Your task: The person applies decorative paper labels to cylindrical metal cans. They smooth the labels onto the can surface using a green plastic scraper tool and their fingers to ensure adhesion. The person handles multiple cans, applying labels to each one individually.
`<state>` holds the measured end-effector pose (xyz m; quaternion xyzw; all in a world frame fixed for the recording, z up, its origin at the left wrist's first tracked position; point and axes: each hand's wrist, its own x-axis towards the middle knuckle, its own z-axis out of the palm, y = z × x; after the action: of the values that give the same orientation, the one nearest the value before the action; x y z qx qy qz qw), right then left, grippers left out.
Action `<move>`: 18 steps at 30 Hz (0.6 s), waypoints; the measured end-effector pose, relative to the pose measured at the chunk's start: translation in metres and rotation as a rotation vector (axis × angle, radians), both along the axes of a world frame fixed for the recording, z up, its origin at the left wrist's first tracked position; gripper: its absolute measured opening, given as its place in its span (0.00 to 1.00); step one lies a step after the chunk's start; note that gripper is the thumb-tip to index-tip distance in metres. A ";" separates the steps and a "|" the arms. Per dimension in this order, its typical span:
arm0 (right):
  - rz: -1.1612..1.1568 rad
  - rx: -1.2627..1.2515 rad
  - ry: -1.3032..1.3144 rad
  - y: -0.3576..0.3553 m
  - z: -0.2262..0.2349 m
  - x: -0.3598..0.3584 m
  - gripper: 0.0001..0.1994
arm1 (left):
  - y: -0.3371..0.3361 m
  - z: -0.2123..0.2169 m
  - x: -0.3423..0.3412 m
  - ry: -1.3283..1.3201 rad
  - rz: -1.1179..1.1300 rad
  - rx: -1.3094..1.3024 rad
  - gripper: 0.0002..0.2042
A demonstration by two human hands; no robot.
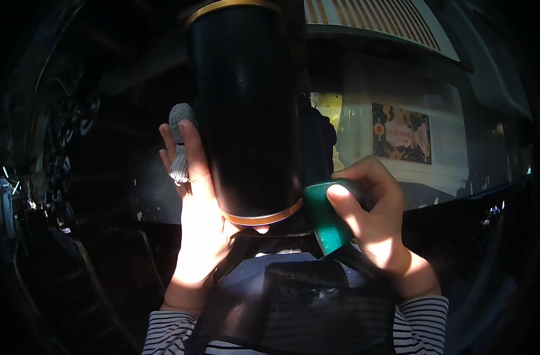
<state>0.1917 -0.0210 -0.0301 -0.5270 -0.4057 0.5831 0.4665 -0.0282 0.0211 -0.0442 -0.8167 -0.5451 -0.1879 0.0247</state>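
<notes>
The dim room shows a patterned panel [401,134] beyond my right hand [373,204], which pinches a green block [328,220]. My left hand [200,198] cradles the black cylinder [246,112], between both hands; it looks stiff, probably slippery, so I'd support its lower rim [264,216].

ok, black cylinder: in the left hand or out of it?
In: the left hand lies against the left side of the black cylinder, and a fingertip shows below its lower gold rim.
</notes>
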 end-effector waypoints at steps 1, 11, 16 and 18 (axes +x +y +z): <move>-0.030 0.021 -0.004 -0.001 -0.002 -0.002 0.09 | 0.000 -0.011 -0.012 0.110 0.021 0.008 0.47; 0.052 0.139 -0.063 0.000 0.007 0.001 0.12 | -0.022 0.032 0.038 -0.483 -0.029 -0.209 0.53; -0.130 0.275 -0.124 -0.005 -0.002 0.001 0.10 | -0.019 -0.010 0.008 -0.572 0.057 -0.327 0.48; 0.070 0.703 -0.482 -0.005 0.016 0.011 0.14 | -0.023 -0.018 -0.006 -0.538 0.088 -0.314 0.46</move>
<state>0.2028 -0.0263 -0.0141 -0.4432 -0.6950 0.2850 0.4892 -0.0338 -0.0017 -0.0625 -0.7071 -0.5891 -0.3098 -0.2386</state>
